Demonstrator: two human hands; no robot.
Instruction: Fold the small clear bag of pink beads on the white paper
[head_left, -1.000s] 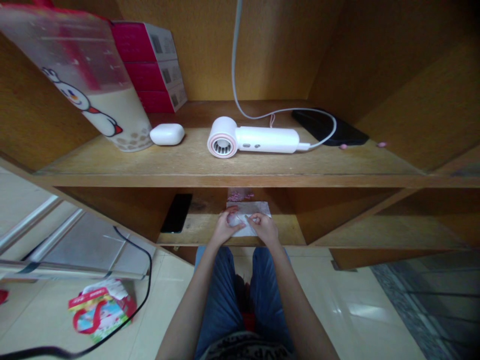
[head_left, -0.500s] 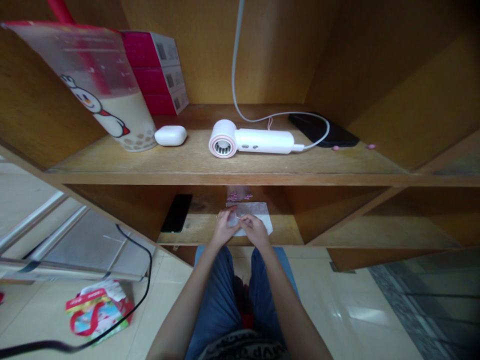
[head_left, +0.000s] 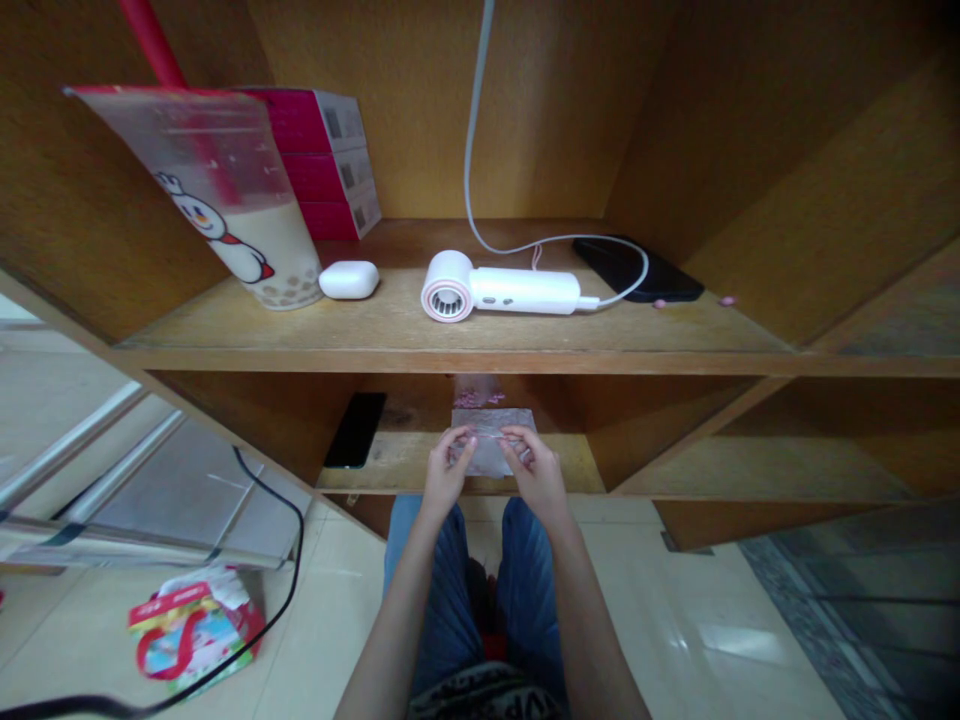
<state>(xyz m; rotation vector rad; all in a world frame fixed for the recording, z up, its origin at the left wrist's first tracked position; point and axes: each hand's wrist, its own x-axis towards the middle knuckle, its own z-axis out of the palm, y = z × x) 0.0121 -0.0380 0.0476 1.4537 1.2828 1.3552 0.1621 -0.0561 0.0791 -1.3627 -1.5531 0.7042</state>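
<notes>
My left hand [head_left: 448, 472] and my right hand [head_left: 535, 476] are at the front of the lower wooden shelf [head_left: 397, 462]. Both pinch the upper edge of a small transparent plastic bag [head_left: 491, 450], which hangs between them and looks empty. Just behind it lie pink bits [head_left: 469, 398] on a pale sheet or packet, near my left hand's fingertips. A black smartphone [head_left: 355, 430] lies flat to the left of my hands, out of their reach by a short gap.
The upper shelf [head_left: 375, 335] overhead holds a white hair dryer [head_left: 499, 289] with its cord, a white earbud case [head_left: 349, 280], a large bubble-tea cup [head_left: 232, 200], pink boxes [head_left: 322, 165] and a black phone [head_left: 637, 268]. Shelf walls flank my hands. A printed bag [head_left: 193, 630] lies on the tiled floor.
My hands have moved apart and lifted the plastic from lying flat, so it now hangs from their fingertips. The whole view has shifted slightly as my head moved.
</notes>
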